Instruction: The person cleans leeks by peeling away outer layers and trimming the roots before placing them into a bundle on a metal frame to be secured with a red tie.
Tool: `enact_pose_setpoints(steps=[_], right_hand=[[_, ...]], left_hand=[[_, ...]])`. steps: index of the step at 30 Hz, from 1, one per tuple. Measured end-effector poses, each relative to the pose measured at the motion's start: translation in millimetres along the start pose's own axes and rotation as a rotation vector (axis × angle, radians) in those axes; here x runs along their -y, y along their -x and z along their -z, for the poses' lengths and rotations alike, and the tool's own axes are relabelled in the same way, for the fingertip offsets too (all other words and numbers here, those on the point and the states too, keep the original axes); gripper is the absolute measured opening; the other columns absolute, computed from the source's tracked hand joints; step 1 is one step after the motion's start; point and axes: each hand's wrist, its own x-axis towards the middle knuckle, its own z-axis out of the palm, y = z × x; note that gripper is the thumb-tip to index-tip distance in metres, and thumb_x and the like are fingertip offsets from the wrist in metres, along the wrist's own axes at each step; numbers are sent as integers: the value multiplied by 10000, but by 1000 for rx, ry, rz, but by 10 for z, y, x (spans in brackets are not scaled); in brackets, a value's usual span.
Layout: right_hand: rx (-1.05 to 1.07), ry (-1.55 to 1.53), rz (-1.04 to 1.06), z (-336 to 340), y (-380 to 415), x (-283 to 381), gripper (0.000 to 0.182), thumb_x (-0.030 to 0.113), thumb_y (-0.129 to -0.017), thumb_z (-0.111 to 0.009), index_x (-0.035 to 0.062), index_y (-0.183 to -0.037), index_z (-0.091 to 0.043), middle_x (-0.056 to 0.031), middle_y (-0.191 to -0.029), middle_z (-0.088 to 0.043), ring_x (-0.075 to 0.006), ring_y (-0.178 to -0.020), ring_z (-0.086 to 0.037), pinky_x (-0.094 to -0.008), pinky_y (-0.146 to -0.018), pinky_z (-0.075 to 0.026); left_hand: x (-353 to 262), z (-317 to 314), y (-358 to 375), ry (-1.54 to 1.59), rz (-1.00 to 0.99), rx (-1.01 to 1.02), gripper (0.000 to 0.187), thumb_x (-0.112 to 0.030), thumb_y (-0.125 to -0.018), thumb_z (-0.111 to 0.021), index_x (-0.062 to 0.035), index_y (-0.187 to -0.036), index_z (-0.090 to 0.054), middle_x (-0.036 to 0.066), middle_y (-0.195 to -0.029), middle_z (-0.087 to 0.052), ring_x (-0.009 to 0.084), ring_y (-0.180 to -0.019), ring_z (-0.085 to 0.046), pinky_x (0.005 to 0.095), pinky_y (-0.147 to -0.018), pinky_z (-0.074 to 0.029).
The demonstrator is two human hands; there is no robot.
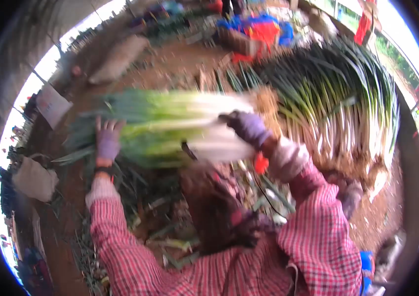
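Note:
A large bundle of long green and white stalks (184, 111) lies crosswise in front of me, blurred by motion, with its leafy ends left and its brown roots right. My left hand (107, 138), in a purple glove, rests on the green leaves with its fingers spread. My right hand (249, 127), also gloved, is closed on the white part near the roots. A dark band or tie (188, 150) shows on the lower side of the bundle.
A big pile of similar stalks (338, 103) stands at the right. Pale sacks (35, 179) lie at the left. Loose leaves (165, 241) litter the ground below. Blue and red bags (263, 30) are at the back, near a person's dark legs (232, 7).

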Motion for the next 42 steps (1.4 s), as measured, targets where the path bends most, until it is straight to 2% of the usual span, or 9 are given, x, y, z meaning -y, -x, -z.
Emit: enact_pose_setpoints(steps=[6, 22, 25, 28, 30, 33, 36, 40, 42], right_hand=[[31, 115, -120, -452, 529, -312, 329, 175, -792, -649, 224, -1117, -637, -66, -1016, -633, -300, -853, -634, -425, -720, -506], [97, 296, -43, -636, 585, -214, 342, 238, -797, -656, 266, -1136, -627, -11, -1008, -639, -247, -977, -579, -433, -771, -441], [130, 266, -57, -679, 586, -272, 365, 223, -779, -672, 242, -1141, -629, -34, -983, -640, -269, -963, -580, -447, -786, -455], [108, 304, -28, -643, 558, -207, 391, 213, -734, -707, 240, -1119, -642, -26, -975, -636, -272, -959, -578, -429, -813, -466], [111, 329, -20, -659, 535, -229, 402, 190, -724, -711, 225, -1118, -639, -33, -967, -630, -276, -940, -578, -419, -798, -466], [140, 321, 11, -675, 538, -315, 413, 189, -741, -698, 204, -1146, -624, -66, -963, -624, -288, -931, -574, -429, -794, -467], [183, 334, 41, -704, 519, -409, 436, 158, -741, -696, 188, -1169, -617, -65, -957, -623, -279, -927, -576, -414, -784, -480], [221, 263, -11, -688, 525, -431, 480, 106, -737, -676, 172, -1206, -599, -75, -1040, -615, -282, -970, -560, -409, -821, -474], [232, 270, 9, -643, 514, -406, 490, 106, -738, -675, 166, -1217, -591, -74, -1062, -612, -285, -983, -557, -410, -830, -472]], left_hand=[[-523, -991, 75, 86, -73, 83, 503, -35, -681, -586, -233, -1143, -611, 41, -1065, -583, 240, -1052, -525, 521, -1127, -194], [-502, -600, 408, 76, -52, -117, 637, -46, -718, -530, -272, -1313, -509, 48, -1209, -491, 245, -1205, -443, 548, -1123, -173], [-930, -120, 623, 190, 231, -101, 471, -65, -758, -549, -212, -1204, -594, 67, -1191, -517, 273, -1141, -498, 572, -1091, -227], [-1277, -85, 1050, 397, 282, -208, 412, -168, -891, -611, -138, -1285, -496, 85, -1105, -580, 200, -928, -588, 349, -848, -499], [-1412, -360, 1195, 1202, 935, 171, 385, -279, -894, -643, -122, -1227, -531, 22, -1033, -597, 181, -917, -582, 371, -861, -491], [-1266, -1126, 1342, 2196, 1325, -127, 492, -429, -859, -666, -120, -1221, -538, 9, -1069, -580, 169, -951, -568, 390, -892, -476], [-1201, -1074, 1204, 2317, 1404, -286, 658, -546, -822, -651, -173, -1323, -441, 68, -1189, -512, 197, -1028, -538, 420, -926, -460], [-1224, -1281, 1138, 2314, 1468, -1265, 656, -456, -854, -657, -179, -1383, -388, 13, -1403, -400, 235, -1328, -324, 445, -990, -420], [-945, -1190, 1112, 2199, 1387, -997, 687, -511, -864, -611, -141, -1393, -376, 40, -1440, -361, 244, -1339, -315, 448, -1007, -406]])
